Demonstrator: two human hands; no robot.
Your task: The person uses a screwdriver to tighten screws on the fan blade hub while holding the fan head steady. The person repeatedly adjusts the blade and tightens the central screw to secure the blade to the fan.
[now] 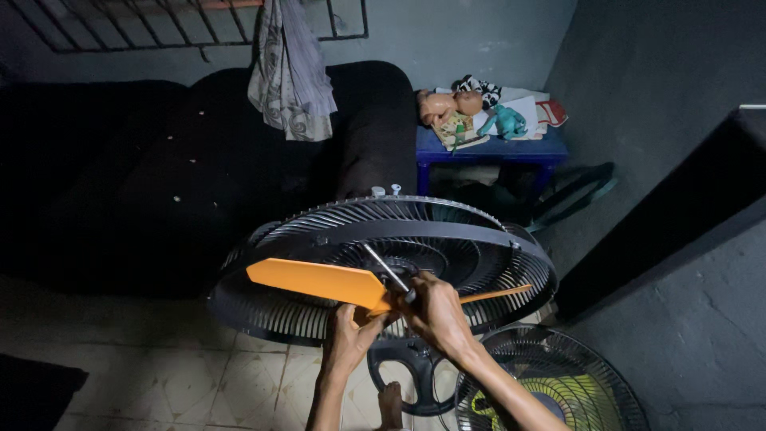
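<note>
Both hands are in at the hub of the round black wire fan guard (383, 263), which is tipped back over the pale tiled floor (183, 375). The left hand (349, 339) pinches the root of the flat orange plastic fan blade (315, 281), while the right hand (437, 313) closes around the thin silver metal shaft (384, 266) at the centre. A second round wire fan grille (558, 383) lies lower right. Behind, a small blue worktop (491, 150) carries toys beside a black sofa (159, 175).
</note>
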